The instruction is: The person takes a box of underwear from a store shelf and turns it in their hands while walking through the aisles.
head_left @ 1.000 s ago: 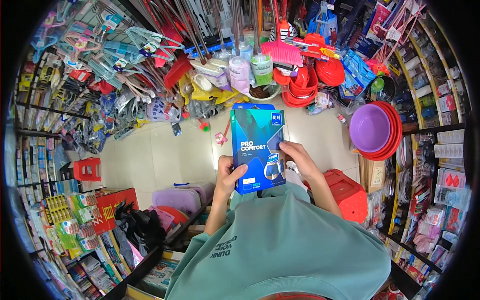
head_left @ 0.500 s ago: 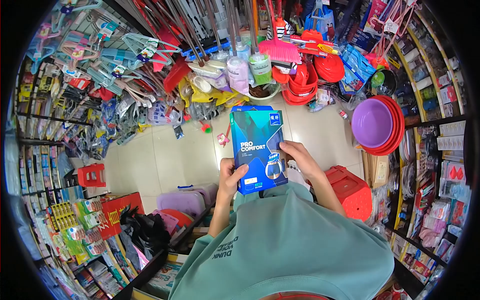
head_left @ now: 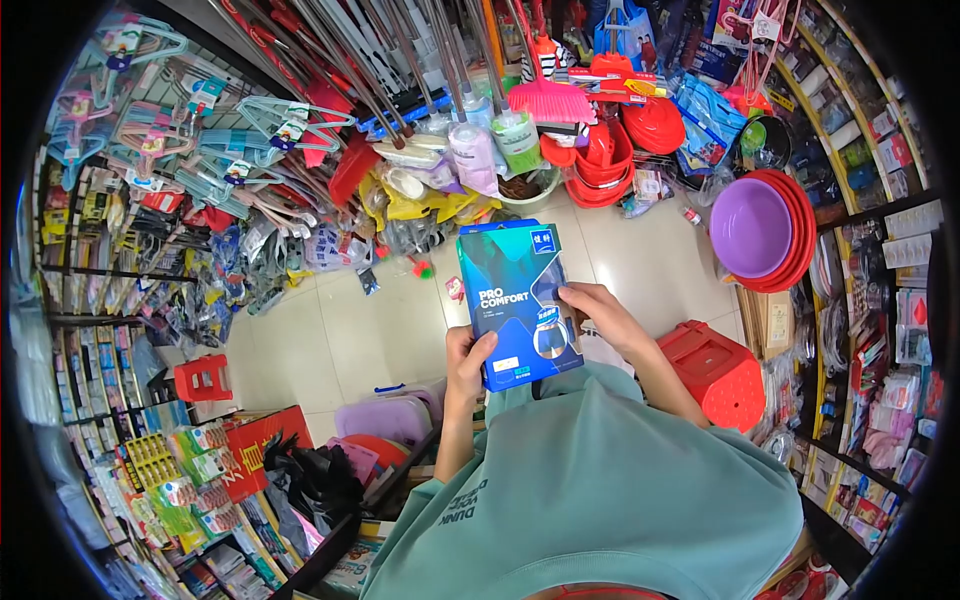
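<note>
A blue and green box [head_left: 517, 300] marked "PRO COMFORT" is held upright in front of my chest, its printed face toward me. The thumb of my left hand [head_left: 468, 362] presses on the box's lower left corner, with the other fingers behind it. On the right edge, my right hand [head_left: 597, 313] grips the box with its fingers at the side. A picture of dark shorts shows on the lower right of the box. Behind its top edge a blue flap sticks up.
Beyond the tiled floor [head_left: 380, 320] stand brooms and a pink brush head [head_left: 551, 100]. A purple basin [head_left: 751, 228] in red ones is at right, above a red stool [head_left: 712, 375]. Hangers [head_left: 290, 125] and packed shelves line the left.
The view has turned a little, so the surroundings appear rotated and shifted. Both my hands keep their hold on the box, which looks slightly more tilted.
</note>
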`<act>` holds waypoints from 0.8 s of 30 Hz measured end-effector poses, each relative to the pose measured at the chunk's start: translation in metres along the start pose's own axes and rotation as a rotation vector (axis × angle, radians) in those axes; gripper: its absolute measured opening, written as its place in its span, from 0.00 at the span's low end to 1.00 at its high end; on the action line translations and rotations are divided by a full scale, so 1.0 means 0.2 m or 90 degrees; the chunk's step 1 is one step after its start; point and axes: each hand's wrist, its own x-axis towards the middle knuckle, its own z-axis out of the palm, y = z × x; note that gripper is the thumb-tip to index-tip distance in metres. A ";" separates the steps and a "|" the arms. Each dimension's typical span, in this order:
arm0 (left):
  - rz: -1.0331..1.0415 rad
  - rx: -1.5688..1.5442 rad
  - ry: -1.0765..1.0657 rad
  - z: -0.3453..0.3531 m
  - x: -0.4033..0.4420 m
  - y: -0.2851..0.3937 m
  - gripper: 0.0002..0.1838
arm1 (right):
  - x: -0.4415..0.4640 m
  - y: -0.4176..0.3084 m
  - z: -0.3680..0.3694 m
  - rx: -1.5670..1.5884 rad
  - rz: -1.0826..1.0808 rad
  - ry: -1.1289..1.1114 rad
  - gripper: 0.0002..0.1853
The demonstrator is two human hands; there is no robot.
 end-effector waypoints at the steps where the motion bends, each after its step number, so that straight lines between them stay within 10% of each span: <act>1: -0.003 -0.001 0.005 0.00 0.00 -0.01 0.17 | 0.00 0.01 -0.01 0.000 0.003 -0.002 0.21; 24: -0.011 -0.023 0.007 -0.04 0.00 -0.05 0.16 | 0.03 0.02 0.00 0.000 0.005 0.007 0.23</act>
